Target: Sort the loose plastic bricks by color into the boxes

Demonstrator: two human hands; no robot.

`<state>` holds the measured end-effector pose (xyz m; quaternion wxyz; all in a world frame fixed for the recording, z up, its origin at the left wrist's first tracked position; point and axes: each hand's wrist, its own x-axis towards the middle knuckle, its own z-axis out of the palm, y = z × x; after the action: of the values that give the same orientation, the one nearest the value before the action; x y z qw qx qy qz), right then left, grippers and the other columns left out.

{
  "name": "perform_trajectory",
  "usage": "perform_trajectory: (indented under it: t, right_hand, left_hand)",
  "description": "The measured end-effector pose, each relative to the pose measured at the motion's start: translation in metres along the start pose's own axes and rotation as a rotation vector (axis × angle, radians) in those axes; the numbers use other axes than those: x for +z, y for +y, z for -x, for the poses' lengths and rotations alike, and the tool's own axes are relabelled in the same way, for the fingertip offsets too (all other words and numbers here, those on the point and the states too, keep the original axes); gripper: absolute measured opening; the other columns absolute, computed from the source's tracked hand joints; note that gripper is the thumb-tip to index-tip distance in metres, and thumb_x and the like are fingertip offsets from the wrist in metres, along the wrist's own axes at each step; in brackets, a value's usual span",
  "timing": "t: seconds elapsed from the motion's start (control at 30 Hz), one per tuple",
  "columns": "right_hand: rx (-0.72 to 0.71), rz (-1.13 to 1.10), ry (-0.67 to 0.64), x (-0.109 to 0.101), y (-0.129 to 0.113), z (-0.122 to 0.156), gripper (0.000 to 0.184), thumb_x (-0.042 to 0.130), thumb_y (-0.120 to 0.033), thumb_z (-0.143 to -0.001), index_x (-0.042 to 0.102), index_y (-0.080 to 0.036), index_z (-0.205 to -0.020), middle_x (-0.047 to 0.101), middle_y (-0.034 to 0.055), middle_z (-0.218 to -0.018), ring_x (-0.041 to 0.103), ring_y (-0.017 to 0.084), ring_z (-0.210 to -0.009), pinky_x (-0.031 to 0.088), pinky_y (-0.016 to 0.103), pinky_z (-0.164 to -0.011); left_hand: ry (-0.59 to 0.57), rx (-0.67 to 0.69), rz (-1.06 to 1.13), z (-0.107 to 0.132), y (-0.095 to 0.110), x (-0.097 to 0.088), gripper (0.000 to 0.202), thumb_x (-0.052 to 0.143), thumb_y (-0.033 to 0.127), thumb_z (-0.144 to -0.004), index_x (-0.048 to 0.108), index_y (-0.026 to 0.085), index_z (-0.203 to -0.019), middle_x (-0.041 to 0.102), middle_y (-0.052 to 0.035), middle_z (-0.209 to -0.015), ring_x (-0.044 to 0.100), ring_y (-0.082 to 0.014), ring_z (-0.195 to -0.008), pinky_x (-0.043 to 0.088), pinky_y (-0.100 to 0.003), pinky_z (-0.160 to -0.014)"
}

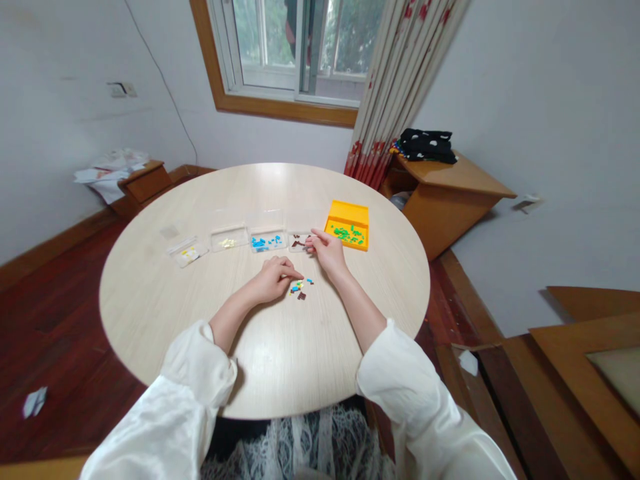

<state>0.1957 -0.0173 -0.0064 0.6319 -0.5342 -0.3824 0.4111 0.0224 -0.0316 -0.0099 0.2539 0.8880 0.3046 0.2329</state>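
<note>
A small mixed pile of blue, yellow, green and brown pieces, which look like toy bricks, lies on the table. My left hand rests beside it, index finger stretched out to the pile's edge. Over the right end of a clear plastic box with brown pieces is my right hand. Its fingers are apart and reach over the box, with no piece visible in them. They hide part of the box. To the right of that hand, a yellow box with its lid up holds green pieces.
The round table also bears a clear box of blue pieces, another clear box of pale yellow pieces, and a small clear case with yellow and white pieces. A wooden cabinet stands past the table's right edge.
</note>
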Motion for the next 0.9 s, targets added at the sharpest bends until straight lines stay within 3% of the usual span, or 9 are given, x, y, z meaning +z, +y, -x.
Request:
perform_trajectory:
  t: [0.23, 0.43, 0.57, 0.7, 0.9]
  right_hand:
    - [-0.004, 0.014, -0.026, 0.0, 0.0, 0.002, 0.032, 0.055, -0.011, -0.074, 0.066, -0.013, -0.104, 0.068, 0.0023, -0.074, 0.063, 0.011, -0.065, 0.051, 0.023, -0.06]
    - [-0.002, 0.042, -0.056, 0.002, -0.001, 0.005, 0.035, 0.052, -0.011, -0.073, 0.065, -0.012, -0.105, 0.068, 0.0013, -0.072, 0.061, 0.01, -0.063, 0.05, 0.023, -0.059]
    - [0.0, 0.057, -0.069, 0.002, -0.002, 0.007, 0.035, 0.051, -0.01, -0.072, 0.065, -0.012, -0.104, 0.067, 0.0011, -0.07, 0.061, 0.01, -0.064, 0.049, 0.023, -0.059]
    - [-0.003, 0.077, -0.082, 0.003, -0.003, 0.008, 0.032, 0.05, -0.01, -0.072, 0.065, -0.013, -0.1, 0.067, 0.0006, -0.07, 0.061, 0.01, -0.063, 0.048, 0.022, -0.06]
    - [-0.004, 0.111, -0.138, 0.003, -0.006, 0.011, 0.027, 0.05, -0.01, -0.071, 0.066, -0.014, -0.092, 0.065, -0.0004, -0.067, 0.058, 0.009, -0.059, 0.047, 0.022, -0.058]
  left_hand:
    - [-0.053, -0.014, 0.073, 0.001, 0.007, -0.005, 0.02, 0.058, 0.02, -0.08, 0.075, 0.024, -0.088, 0.064, -0.006, -0.086, 0.054, -0.0203, -0.086, 0.038, -0.038, -0.086]
    - [-0.037, -0.009, 0.088, 0.0, 0.005, -0.002, 0.01, 0.063, 0.022, -0.078, 0.073, 0.021, -0.078, 0.066, -0.0054, -0.081, 0.055, -0.019, -0.083, 0.038, -0.036, -0.085]
    - [-0.001, -0.048, 0.149, -0.002, 0.006, -0.002, 0.009, 0.062, 0.02, -0.076, 0.07, 0.018, -0.073, 0.065, -0.0049, -0.075, 0.055, -0.0175, -0.075, 0.041, -0.032, -0.077]
    - [0.123, -0.202, 0.42, -0.004, 0.006, -0.007, 0.011, 0.063, 0.025, -0.075, 0.067, 0.015, -0.073, 0.066, -0.0034, -0.07, 0.055, -0.014, -0.064, 0.043, -0.028, -0.065]
    - [0.361, -0.331, 0.758, -0.007, 0.0, -0.012, 0.025, 0.072, 0.038, -0.066, 0.067, 0.015, -0.074, 0.066, -0.0032, -0.069, 0.058, -0.0131, -0.063, 0.045, -0.028, -0.065]
